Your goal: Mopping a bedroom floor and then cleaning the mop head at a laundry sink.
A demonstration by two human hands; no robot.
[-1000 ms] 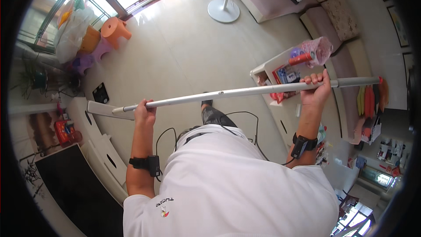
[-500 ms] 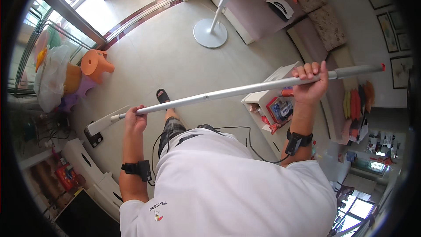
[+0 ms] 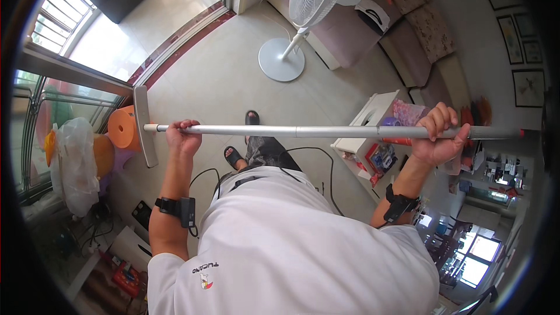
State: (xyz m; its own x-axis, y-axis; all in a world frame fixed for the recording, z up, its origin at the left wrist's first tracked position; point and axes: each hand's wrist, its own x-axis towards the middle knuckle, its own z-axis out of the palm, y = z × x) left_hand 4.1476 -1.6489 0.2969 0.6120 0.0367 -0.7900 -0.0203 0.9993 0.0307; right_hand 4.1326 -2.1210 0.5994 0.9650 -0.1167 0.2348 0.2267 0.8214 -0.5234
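A long silver pole with a narrow, pale flat head, which looks like a flat mop (image 3: 297, 132), lies level across the view in front of my chest. My left hand (image 3: 184, 137) is closed around the pole close to its head. Farther along, toward the red-tipped end, my right hand (image 3: 437, 134) grips the thicker part of the handle, its fingers curled over from above. The mop head (image 3: 145, 131) stands crosswise at the far left, in front of an orange stool (image 3: 122, 128) in this view; whether they touch I cannot tell.
A white standing fan (image 3: 282, 61) is ahead by a mauve sofa (image 3: 344, 38). To the right stands a low white table (image 3: 373, 108) with packages. A plastic-covered pile (image 3: 76, 163) is on the left, beside a glass door. A cable runs past my waist.
The mop has turned from a slant to level: its head has swung up and away, the right end has come down. My body has turned and stepped; both hands still hold the pole.
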